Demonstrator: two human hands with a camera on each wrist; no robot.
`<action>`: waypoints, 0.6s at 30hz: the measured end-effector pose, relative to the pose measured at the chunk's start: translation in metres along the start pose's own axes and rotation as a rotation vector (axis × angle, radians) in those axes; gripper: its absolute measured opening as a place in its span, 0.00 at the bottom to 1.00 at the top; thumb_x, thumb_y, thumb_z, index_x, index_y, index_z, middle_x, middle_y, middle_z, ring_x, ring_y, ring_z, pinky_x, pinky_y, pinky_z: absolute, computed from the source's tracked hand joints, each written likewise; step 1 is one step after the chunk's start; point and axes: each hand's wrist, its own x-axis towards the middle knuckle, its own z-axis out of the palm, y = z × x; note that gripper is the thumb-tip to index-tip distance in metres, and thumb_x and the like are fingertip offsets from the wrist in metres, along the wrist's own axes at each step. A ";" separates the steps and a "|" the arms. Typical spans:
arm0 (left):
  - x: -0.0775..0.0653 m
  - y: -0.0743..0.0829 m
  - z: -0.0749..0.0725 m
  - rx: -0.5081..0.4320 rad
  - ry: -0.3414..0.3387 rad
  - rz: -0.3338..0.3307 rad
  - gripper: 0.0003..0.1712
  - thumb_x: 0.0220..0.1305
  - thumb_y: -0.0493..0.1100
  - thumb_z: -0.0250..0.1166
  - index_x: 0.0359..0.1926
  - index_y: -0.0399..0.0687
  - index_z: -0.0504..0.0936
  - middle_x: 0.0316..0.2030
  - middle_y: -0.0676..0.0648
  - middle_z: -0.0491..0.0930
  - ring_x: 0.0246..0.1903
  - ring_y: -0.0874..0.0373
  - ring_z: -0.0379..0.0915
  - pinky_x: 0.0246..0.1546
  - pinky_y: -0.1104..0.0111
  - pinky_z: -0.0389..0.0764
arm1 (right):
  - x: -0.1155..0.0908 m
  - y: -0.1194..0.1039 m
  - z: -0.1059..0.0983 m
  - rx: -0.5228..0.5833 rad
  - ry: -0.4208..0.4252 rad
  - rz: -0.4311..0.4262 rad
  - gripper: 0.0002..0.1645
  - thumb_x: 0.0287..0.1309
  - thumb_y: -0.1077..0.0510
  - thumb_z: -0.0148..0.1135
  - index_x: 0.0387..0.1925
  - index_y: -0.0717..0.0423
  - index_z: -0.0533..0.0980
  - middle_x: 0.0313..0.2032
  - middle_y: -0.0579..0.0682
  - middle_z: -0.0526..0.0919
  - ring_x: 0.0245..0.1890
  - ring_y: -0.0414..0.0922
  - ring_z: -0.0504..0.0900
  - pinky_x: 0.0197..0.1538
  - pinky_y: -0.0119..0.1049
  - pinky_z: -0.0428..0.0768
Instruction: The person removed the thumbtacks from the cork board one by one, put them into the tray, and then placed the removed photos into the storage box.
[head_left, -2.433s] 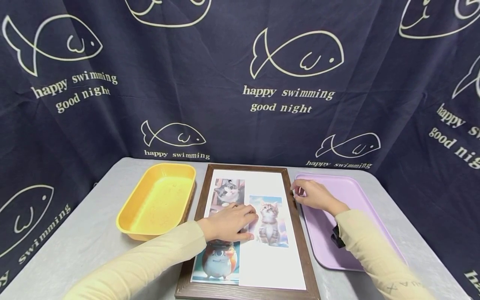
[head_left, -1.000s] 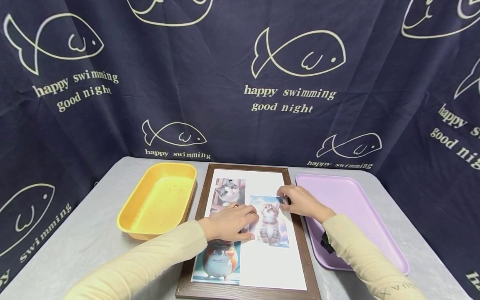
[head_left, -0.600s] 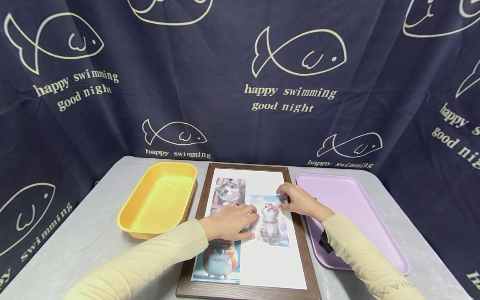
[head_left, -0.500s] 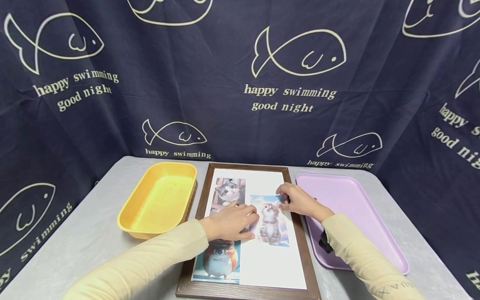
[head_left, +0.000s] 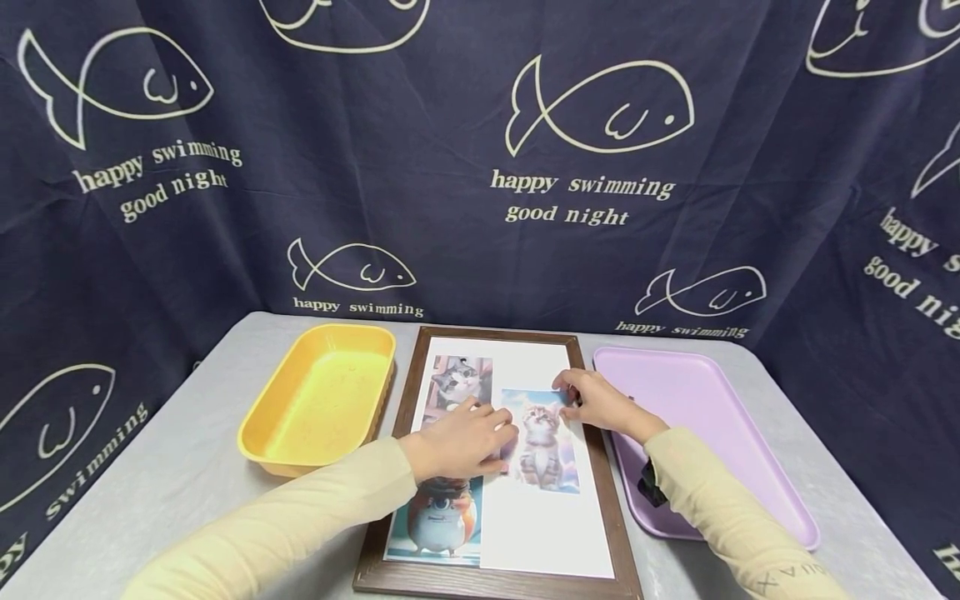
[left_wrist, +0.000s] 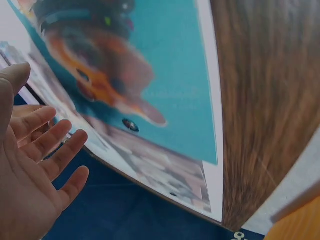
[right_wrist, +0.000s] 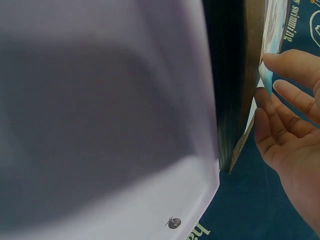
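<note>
- Kitten picture (head_left: 542, 454): near the board's (head_left: 536, 533) right edge.
- Left hand (head_left: 459, 440): fingers loosely spread over its left edge.
- Right hand (head_left: 600, 406): at its far right corner; grip unclear.
- Probably fixing that corner; next needs a steady press.

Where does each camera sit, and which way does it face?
Head: head-worn, facing forward and down at the brown wooden rectangular frame; left hand, right hand and cream sleeves show.
Left wrist: on that wrist, facing the frame's teal rectangular printed picture; left hand shows.
Right wrist: on that wrist, facing the lilac rectangular tray; right hand shows.
Head and right wrist share the tray and right hand.
</note>
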 end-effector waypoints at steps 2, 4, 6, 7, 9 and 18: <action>-0.001 -0.003 -0.001 0.019 -0.004 -0.010 0.26 0.62 0.62 0.52 0.57 0.56 0.69 0.54 0.53 0.71 0.50 0.58 0.71 0.54 0.62 0.70 | 0.000 0.000 0.000 0.005 -0.004 0.002 0.18 0.41 0.68 0.66 0.38 0.64 0.74 0.28 0.52 0.78 0.28 0.44 0.76 0.32 0.32 0.74; -0.002 -0.006 -0.004 0.017 -0.008 -0.019 0.27 0.62 0.61 0.52 0.58 0.55 0.69 0.55 0.53 0.71 0.51 0.57 0.71 0.54 0.61 0.70 | 0.000 0.000 0.001 0.008 -0.005 0.004 0.18 0.41 0.68 0.66 0.39 0.64 0.74 0.28 0.52 0.78 0.28 0.44 0.76 0.32 0.31 0.74; -0.004 -0.010 -0.007 0.012 -0.004 -0.030 0.27 0.62 0.60 0.52 0.58 0.54 0.69 0.55 0.53 0.71 0.51 0.57 0.71 0.54 0.60 0.70 | 0.000 0.000 0.001 0.006 -0.006 0.005 0.18 0.41 0.69 0.66 0.39 0.64 0.74 0.29 0.52 0.78 0.28 0.44 0.76 0.32 0.31 0.74; -0.005 -0.012 -0.009 0.009 0.002 -0.034 0.27 0.62 0.60 0.53 0.59 0.54 0.69 0.54 0.52 0.71 0.51 0.57 0.71 0.54 0.60 0.70 | 0.000 0.001 0.001 0.006 -0.007 0.004 0.18 0.41 0.69 0.66 0.39 0.64 0.74 0.29 0.52 0.78 0.28 0.44 0.76 0.32 0.31 0.74; -0.007 -0.016 -0.012 -0.003 0.018 -0.041 0.27 0.63 0.59 0.53 0.58 0.53 0.69 0.54 0.52 0.72 0.51 0.56 0.71 0.53 0.61 0.71 | 0.000 0.000 0.000 0.005 -0.009 0.005 0.19 0.41 0.69 0.66 0.39 0.65 0.74 0.30 0.53 0.78 0.29 0.44 0.76 0.32 0.31 0.74; -0.022 -0.037 -0.018 -0.052 0.100 -0.107 0.25 0.61 0.57 0.56 0.55 0.51 0.72 0.52 0.50 0.73 0.51 0.54 0.71 0.54 0.57 0.71 | 0.000 -0.003 -0.002 0.009 -0.012 -0.005 0.19 0.41 0.69 0.66 0.40 0.66 0.74 0.32 0.55 0.77 0.28 0.47 0.77 0.32 0.34 0.75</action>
